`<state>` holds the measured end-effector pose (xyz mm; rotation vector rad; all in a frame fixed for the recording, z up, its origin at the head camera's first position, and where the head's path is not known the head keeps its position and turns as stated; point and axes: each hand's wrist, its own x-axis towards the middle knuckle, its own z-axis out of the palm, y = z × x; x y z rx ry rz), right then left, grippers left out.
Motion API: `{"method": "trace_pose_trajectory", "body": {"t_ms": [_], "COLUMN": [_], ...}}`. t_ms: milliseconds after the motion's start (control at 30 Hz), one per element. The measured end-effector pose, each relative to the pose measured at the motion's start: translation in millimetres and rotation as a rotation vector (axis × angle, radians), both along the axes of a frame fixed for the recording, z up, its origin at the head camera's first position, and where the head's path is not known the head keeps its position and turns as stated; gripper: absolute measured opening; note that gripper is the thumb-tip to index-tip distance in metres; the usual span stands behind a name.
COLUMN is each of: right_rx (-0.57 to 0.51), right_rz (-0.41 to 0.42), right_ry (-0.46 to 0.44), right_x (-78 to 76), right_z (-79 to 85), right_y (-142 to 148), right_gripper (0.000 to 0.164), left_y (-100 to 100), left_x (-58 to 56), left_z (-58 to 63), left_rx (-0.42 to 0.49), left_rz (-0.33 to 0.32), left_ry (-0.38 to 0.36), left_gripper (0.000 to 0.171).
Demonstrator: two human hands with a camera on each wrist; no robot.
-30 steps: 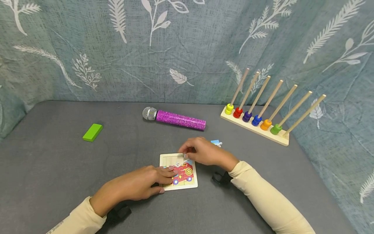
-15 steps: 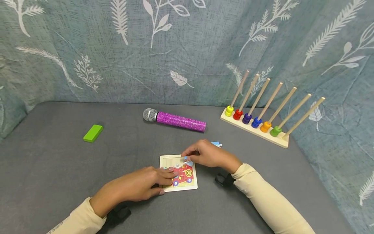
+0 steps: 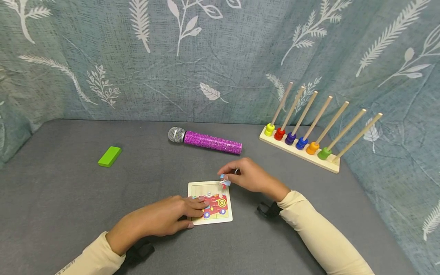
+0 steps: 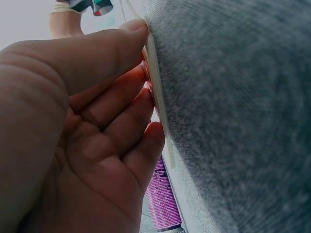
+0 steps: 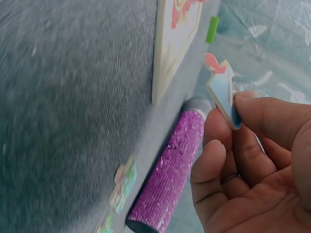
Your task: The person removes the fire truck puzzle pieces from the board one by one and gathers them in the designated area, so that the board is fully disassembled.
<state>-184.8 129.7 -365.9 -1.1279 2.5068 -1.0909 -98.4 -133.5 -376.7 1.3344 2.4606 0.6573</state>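
A small square wooden jigsaw puzzle (image 3: 220,220), with a red vehicle picture partly filled in, lies on the grey table. My left hand (image 3: 165,215) rests on its left side, fingers stretched over the picture; in the left wrist view the thumb (image 4: 109,48) touches the tray's edge. Just above the top right corner, my right hand (image 3: 252,176) pinches a puzzle piece (image 5: 222,92) between thumb and fingers. Light blue with a red knob, the piece is tilted and raised off the tray. Bare wood shows across the upper part of the tray.
Loose puzzle pieces (image 5: 125,182) lie on the table near the right hand, mostly hidden in the head view. Behind the tray lies a purple glittery microphone (image 3: 213,143). A green block (image 3: 109,156) is at left, a peg abacus (image 3: 299,149) at back right.
The right hand has lifted the puzzle piece from the tray's upper right area and drawn it back and to the right. The left hand stays in place.
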Motion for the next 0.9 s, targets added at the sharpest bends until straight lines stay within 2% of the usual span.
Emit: {"method": "trace_pose_trajectory", "body": {"t_ms": [500,700,900], "right_rx": [-0.019,0.008,-0.008], "right_rz": [-0.046,-0.124,-0.138], "right_ry": [0.038,0.011,-0.009], "right_x": [-6.6,-8.7,-12.0], "right_z": [7.5,10.3,8.9], "right_y": [20,29,40], "right_gripper": [0.023,0.023,0.019], "left_y": [-1,-1,-1], "left_x": [0.1,0.4,0.8], "left_z": [-0.4,-0.7,-1.1], "left_rx": [0.013,0.014,0.021], "left_rz": [-0.011,-0.009,-0.011], "left_ry": [0.022,0.023,0.031], "left_gripper": [0.035,0.036,0.036]}}
